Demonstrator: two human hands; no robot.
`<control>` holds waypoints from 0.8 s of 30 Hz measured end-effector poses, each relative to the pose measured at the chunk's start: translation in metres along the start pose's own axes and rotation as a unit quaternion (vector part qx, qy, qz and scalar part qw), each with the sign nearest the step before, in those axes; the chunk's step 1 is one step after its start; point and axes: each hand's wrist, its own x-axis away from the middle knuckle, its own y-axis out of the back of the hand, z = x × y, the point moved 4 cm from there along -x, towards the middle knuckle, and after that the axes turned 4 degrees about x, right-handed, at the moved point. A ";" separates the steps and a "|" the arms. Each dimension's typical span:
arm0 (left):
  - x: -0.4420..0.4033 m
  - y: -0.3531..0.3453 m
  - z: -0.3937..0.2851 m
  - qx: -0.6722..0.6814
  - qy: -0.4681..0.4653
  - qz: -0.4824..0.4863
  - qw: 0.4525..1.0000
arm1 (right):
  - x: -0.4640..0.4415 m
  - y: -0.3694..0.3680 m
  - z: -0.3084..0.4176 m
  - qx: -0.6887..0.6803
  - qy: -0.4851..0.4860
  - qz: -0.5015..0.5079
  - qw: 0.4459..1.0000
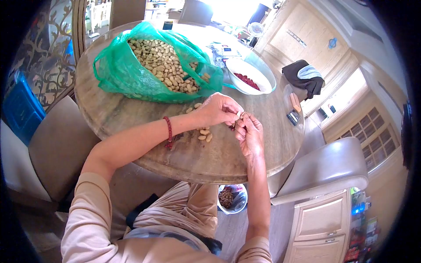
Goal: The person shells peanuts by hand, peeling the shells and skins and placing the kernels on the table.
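Both hands meet over the table, fingertips pinched together on a peanut [239,114]. My left hand [218,109], with a red bead bracelet at the wrist, grips it from the left. From the right, my right hand [250,131] closes its thumb and fingers on the same small piece. Several loose peanuts [205,134] lie on the tabletop below my left wrist. Behind my hands, an open green plastic bag [118,81] is full of unshelled peanuts [160,63]. A white bowl [239,65] with dark red kernels [246,82] stands beyond my right hand.
The round marble-look table [184,162] has its near edge above my lap. On the floor stands a lined bin [239,206] holding shells. Chairs flank me, one grey chair [324,171] at the right. A phone-like dark object [293,116] lies near the table's right edge.
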 end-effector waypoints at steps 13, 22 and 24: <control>0.001 0.002 0.003 -0.009 0.036 0.003 0.999 | 0.003 0.000 0.001 0.059 0.078 -0.026 0.995; 0.001 0.003 0.004 -0.034 0.043 0.010 0.998 | 0.001 0.002 0.000 0.104 0.075 -0.027 0.991; 0.001 0.005 0.005 -0.059 0.037 0.018 0.997 | -0.001 0.008 -0.001 0.187 0.072 -0.053 0.978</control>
